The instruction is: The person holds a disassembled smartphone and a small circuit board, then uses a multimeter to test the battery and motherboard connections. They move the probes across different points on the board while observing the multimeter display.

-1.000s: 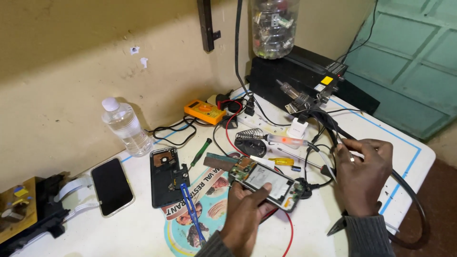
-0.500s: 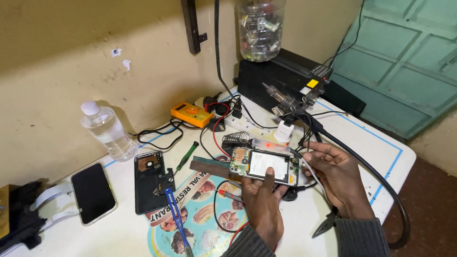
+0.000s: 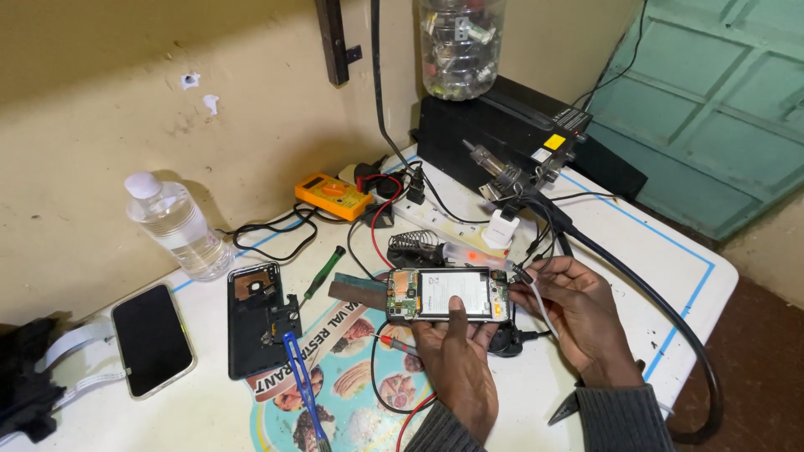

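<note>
Left hand [image 3: 456,360]: closed on the opened phone [image 3: 448,295], thumb laid up over the battery face and fingers curled underneath. The phone is held level, internals upward, just above the white worktop [image 3: 636,251]; judged, this keeps the circuit board exposed and steady for the other hand.

Right hand [image 3: 578,314]: at the phone's right end, fingertips pinched together on a slim pale tool or strip [image 3: 536,303] that runs down across the palm; its exact kind cannot be told. The tip meets the phone's end edge, apparently for fine work at that end.

Beneath the hands: a round printed mat [image 3: 335,385], with red wire [image 3: 402,406] trailing over it. A blue-handled tool [image 3: 301,381] lies on the mat beside a detached phone back cover [image 3: 255,322], set face-down to the left, within easy reach. A green screwdriver [image 3: 322,272] lies just beyond it. Further left, a second phone [image 3: 152,339] rests screen-up, dark.

Middle distance: a clear water bottle [image 3: 176,226] stands upright near the wall. A yellow multimeter [image 3: 332,194] lies near a white power strip [image 3: 435,226] with a charger plugged in.

Rear: a black rework station [image 3: 519,134], its hot-air handle [image 3: 498,172] parked in front and a thick hose [image 3: 662,318] looping along the right edge. A clear jar of small parts [image 3: 461,42] stands on the station
</note>
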